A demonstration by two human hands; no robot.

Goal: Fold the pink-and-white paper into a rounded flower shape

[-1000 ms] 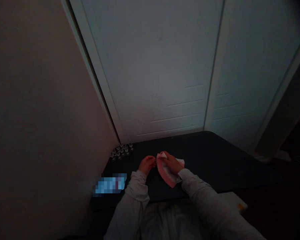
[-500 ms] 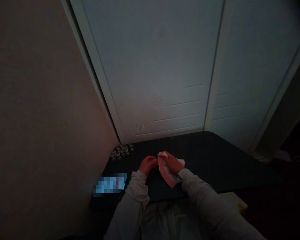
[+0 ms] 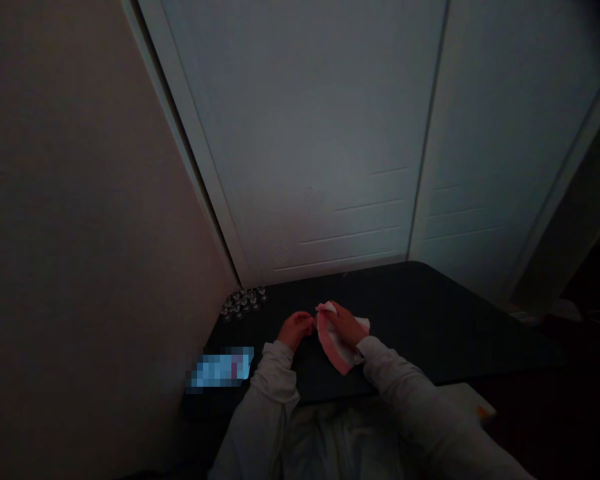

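The room is dim. My right hand (image 3: 344, 325) is closed on a pink and white folded sheet of paper (image 3: 336, 352), held a little above the dark table (image 3: 430, 320). The sheet's upper end sticks out past my fingers. My left hand (image 3: 295, 329) is curled, its fingertips pinched close to the sheet's left upper edge; whether they touch it I cannot make out. Both arms wear light grey sleeves.
A cluster of small shiny clear items (image 3: 243, 302) lies at the table's back left corner. A blurred blue patch (image 3: 221, 368) sits at the table's left front. White cupboard doors (image 3: 330, 133) rise behind; a beige wall (image 3: 80, 233) stands left. A pale object (image 3: 473, 402) lies lower right.
My right hand has lifted the pink sheet slightly and drawn it closer to my left fingertips. Otherwise nothing has moved.
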